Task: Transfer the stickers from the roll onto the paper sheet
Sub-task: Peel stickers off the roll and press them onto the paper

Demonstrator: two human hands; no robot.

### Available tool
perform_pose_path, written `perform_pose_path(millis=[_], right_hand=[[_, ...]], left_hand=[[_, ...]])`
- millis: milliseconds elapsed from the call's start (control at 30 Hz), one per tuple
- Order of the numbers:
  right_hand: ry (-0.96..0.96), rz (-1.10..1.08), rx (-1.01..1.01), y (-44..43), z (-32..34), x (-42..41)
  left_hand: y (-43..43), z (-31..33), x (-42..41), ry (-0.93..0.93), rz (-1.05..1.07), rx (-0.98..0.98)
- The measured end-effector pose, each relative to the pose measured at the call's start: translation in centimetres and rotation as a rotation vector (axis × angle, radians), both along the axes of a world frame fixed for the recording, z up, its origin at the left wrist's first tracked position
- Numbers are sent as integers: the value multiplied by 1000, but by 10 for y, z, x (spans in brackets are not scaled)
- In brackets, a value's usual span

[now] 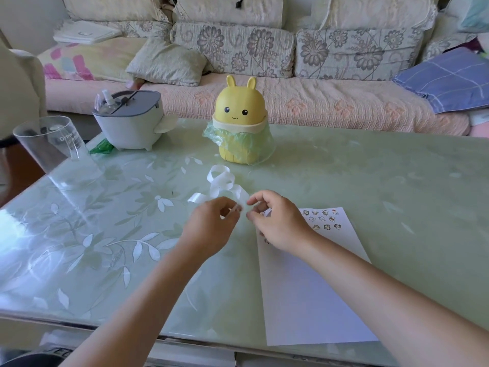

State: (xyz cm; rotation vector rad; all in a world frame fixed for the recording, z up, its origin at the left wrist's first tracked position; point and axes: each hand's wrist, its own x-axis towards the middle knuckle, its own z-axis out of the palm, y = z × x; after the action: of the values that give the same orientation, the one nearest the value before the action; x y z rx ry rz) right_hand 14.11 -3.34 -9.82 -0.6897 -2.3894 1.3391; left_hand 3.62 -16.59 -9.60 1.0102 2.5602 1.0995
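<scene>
the likeliest slip from here, as i judge it, is a sticker folding on itself or tearing as it lifts off the backing. the piece is tiny, and both hands work it in the air with no support. the loose sticker strip (221, 180) lies in several curls on the desk (370, 168), so a hard pull could twist it or drag it. the right forearm crosses over the paper sheet (304, 295), and a careless shift could slide the sheet or rub the stickers (323, 220) set in rows at its far end.

the left hand (211, 226) has its fingers (228, 202) curled, with thumb and forefinger pressed together on the near end of the strip. the right hand (277, 221) is just beside it, fingers (260, 195) curled. its forefinger and thumb are nearly closed at the strip's edge, but i cannot tell whether they grip a sticker.
</scene>
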Motion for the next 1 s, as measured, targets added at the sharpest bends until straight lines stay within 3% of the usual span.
perform_pose_path(millis=[200, 500, 700, 867, 1000], right_hand=[[176, -64, -43, -4, 8, -4], [175, -50, 124, -2, 9, 1], [158, 9, 380, -12, 12, 6], [193, 5, 223, -15, 10, 5], [215, -17, 267, -11, 8, 4]], left_hand=[[-2, 13, 9, -375, -30, 205], [-3, 22, 15, -664, 38, 329], [-1, 21, 14, -722, 187, 337], [-3, 24, 17, -702, 208, 371], [-3, 27, 18, -730, 187, 374]])
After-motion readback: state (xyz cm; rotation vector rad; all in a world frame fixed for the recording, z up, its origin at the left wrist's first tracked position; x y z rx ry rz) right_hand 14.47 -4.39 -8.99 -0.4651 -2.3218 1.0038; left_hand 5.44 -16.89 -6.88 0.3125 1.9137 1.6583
